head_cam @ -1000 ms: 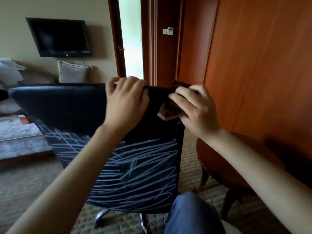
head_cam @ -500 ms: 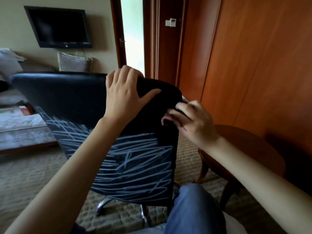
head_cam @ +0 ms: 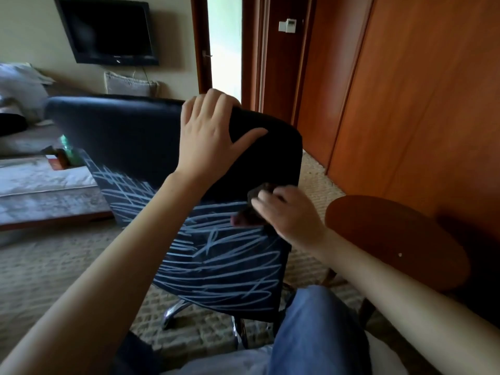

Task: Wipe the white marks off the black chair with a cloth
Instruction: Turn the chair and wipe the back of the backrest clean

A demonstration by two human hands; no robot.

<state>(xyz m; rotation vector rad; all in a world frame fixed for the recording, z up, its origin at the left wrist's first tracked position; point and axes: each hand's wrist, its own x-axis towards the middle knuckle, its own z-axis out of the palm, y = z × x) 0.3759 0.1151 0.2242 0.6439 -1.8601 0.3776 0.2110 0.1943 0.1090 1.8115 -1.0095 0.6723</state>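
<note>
Left grip (head_cam: 208,139) clasps black chair (head_cam: 121,131); right grip (head_cam: 292,215), clenching cloth (head_cam: 251,212), presses its back.

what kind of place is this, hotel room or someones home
Most likely a hotel room, though a furnished flat is possible: a wall-mounted TV, tall wooden wall panels, a small wall control panel by the doorway, and woven carpet under the black chair.

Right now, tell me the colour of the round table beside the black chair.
Reddish-brown wood; the round table shows best in the head view.
</note>
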